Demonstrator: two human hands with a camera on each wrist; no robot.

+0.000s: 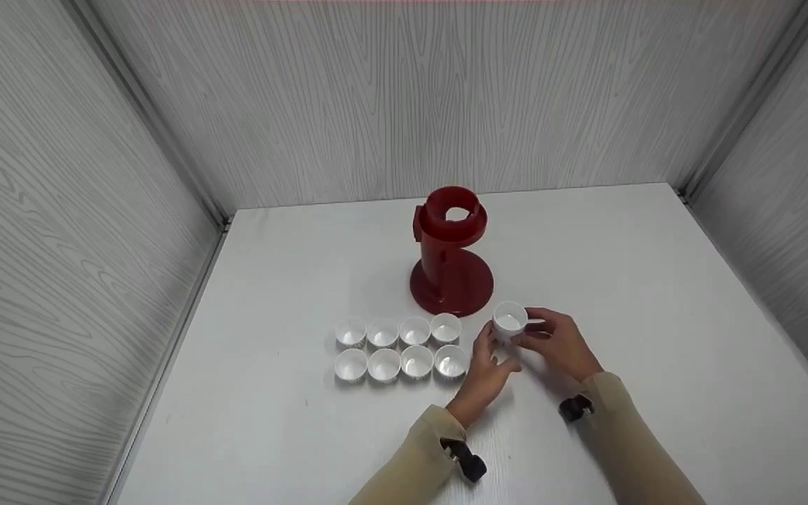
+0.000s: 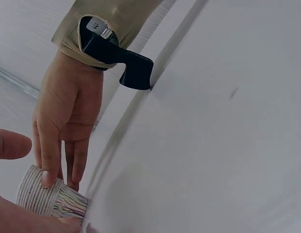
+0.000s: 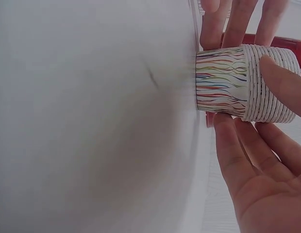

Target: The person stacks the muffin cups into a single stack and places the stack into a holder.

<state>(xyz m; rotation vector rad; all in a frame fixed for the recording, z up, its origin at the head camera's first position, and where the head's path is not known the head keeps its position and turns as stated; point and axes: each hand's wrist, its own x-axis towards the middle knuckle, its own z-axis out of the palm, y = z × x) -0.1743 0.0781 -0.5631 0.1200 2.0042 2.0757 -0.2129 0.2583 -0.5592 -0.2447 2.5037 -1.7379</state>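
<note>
A tall stack of white paper cups [image 1: 510, 319] with colourful wavy lines [image 3: 221, 80] is between the two hands, its base close over the white table. My right hand [image 1: 555, 345] grips the stack from the right, thumb [image 3: 284, 85] across the piled rims and fingers along the side. My left hand [image 1: 482, 375] lies at the stack's left side; its fingers touch the cups, while the thumb [image 2: 12, 144] stands apart. To the left, several single white cups [image 1: 384, 366] stand upright in two rows, mouths up.
Behind the cups stands a red plastic stand [image 1: 452, 280] with a round base and an open ring on top. The white table [image 1: 271, 280] is closed in by grey wood-grain panels [image 1: 404, 105] at the back and both sides.
</note>
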